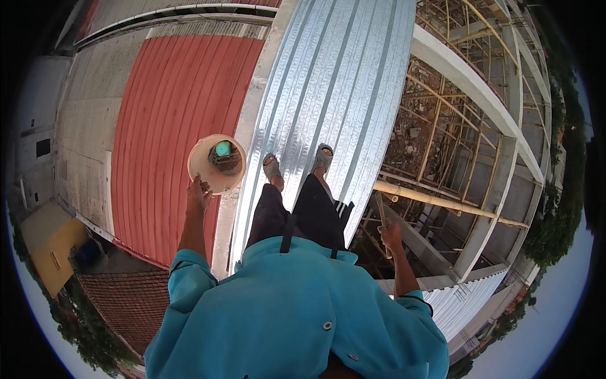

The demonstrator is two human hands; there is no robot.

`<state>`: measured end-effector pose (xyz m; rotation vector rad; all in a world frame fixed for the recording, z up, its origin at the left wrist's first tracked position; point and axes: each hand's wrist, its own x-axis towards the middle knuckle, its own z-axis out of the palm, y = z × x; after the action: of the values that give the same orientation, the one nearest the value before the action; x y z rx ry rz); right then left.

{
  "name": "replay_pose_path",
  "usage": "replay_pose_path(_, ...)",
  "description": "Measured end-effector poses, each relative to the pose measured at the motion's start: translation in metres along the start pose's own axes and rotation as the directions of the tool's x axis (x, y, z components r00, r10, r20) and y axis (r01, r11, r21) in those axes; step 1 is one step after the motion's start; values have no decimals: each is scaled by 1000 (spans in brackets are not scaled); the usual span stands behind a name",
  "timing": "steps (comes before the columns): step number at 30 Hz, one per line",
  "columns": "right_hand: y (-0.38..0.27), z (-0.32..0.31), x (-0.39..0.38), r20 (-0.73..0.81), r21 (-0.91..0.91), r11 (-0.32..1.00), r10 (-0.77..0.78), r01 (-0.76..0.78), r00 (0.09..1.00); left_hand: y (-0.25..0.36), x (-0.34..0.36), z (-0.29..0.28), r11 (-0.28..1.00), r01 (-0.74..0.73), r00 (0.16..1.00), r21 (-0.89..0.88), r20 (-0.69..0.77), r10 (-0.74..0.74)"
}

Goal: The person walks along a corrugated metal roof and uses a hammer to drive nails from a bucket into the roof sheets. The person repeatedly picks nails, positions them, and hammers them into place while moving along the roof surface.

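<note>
Clearly, the left hand (201, 189) grips a bucket (211, 179) holding dark material (231, 162) and something green (223, 148), the right hand (391, 237) clenching a tool (382, 215).

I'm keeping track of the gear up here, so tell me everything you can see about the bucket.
The bucket is round, pale peach-beige and looks like plastic, its open mouth facing the camera. Inside are a round green item and dark brownish contents too unclear to name. The left hand grips its rim at the lower left of the picture. It appears left of the feet, over the red corrugated roof; whether it touches that roof can't be told.
</note>
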<state>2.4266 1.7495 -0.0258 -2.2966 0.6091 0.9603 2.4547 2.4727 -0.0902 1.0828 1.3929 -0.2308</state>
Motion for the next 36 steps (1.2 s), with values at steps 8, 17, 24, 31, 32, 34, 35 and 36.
replay_pose_path(8, 46, -19, 120, 114, -321, 908, -245, 269, 963, -9, -20, 13, 991, -93, 988, 95, -117, 104)
replay_pose_path(17, -153, -25, 248, 180, -58, 982, -164, 177, 970, -34, 22, 89, 961, -181, 973, 209, -106, 206)
replay_pose_path(24, -219, 71, 282, 53, 176, 893, -429, 415, 902, -6, 38, 169, 833, -420, 894, 360, 3, 449)
replay_pose_path(31, -288, 177, 437, 22, 66, 870, -490, 488, 871, 16, 114, 305, 664, -630, 775, 404, 268, 572)
replay_pose_path(32, -293, 184, 463, -5, 118, 872, -478, 475, 878, 17, 124, 325, 639, -655, 755, 403, 311, 578)
replay_pose_path(34, -292, 188, 514, -124, 122, 855, -491, 504, 862, 23, 139, 369, 591, -704, 710, 393, 405, 577)
replay_pose_path(35, -294, 184, 530, -166, 177, 843, -483, 508, 860, 22, 151, 389, 567, -727, 687, 388, 438, 580)
replay_pose_path(36, -294, 181, 544, -205, 230, 824, -480, 518, 853, 18, 168, 409, 490, -780, 625, 388, 497, 602)
